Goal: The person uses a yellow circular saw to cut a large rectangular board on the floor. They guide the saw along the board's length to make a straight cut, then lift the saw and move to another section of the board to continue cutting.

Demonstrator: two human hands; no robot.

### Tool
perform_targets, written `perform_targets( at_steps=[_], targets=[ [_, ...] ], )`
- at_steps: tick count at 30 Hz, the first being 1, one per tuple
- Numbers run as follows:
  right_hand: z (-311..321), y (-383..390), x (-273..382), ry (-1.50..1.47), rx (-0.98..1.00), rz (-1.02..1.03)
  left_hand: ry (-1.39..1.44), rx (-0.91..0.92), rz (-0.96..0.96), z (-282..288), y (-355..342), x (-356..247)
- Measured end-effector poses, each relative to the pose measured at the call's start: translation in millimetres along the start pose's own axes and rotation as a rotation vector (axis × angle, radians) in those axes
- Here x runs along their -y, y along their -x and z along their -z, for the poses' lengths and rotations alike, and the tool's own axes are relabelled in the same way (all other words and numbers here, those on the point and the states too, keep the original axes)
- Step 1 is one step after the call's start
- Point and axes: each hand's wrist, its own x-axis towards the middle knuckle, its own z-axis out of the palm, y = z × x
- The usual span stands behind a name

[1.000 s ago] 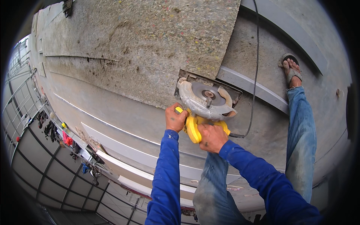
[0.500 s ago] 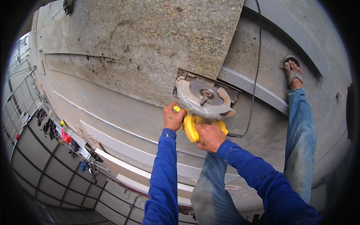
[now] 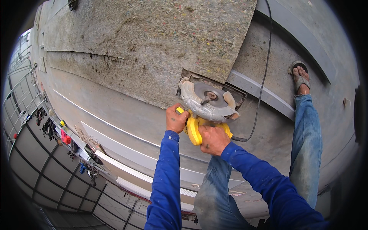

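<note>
My right hand [image 3: 216,140] is wrapped round the rear handle of a yellow circular saw [image 3: 196,132]. The fingers of my left hand [image 3: 177,119] close on its yellow front grip. A scuffed, dusty guard [image 3: 193,98] curves over the round grey blade [image 3: 210,96]. The saw's base plate rests at the near right edge of a large speckled board [image 3: 161,46], which is strewn with brown dirt. A slit with a slightly raised edge runs across the board's left part. How deep the blade sits is hidden by the base plate.
A black cable [image 3: 262,84] loops from the saw across the floor at right. Grey metal channels [image 3: 264,92] lie under and beyond the board. My sandalled foot [image 3: 301,78] stands at far right. Stacked pale panels [image 3: 134,172] and hanging clothes [image 3: 66,137] are at lower left.
My view has shifted slightly, so the board and floor sit a little further right. Both hands keep their hold, and the saw stays nearly in place in the picture.
</note>
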Motion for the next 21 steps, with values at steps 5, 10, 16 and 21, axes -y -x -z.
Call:
perform_targets(
  at_steps=[5, 10, 16, 21],
  targets=[
    [-0.5, -2.7, 1.2, -0.002, 0.016, -0.003, -0.010, -0.003, 0.014, 3.0, -1.6, 0.5],
    [-1.7, -5.7, 4.3, 0.010, -0.002, 0.004, 0.026, 0.001, 0.017, 6.7, -3.4, 1.3],
    [-2.4, -10.6, 7.0, 0.013, 0.016, 0.013, 0.006, 0.013, 0.056, 12.0, -5.1, 0.8],
    [-2.9, -13.7, 7.7, 0.018, 0.024, 0.016, 0.009, 0.001, 0.035, 14.4, -7.0, 1.4]
  ],
)
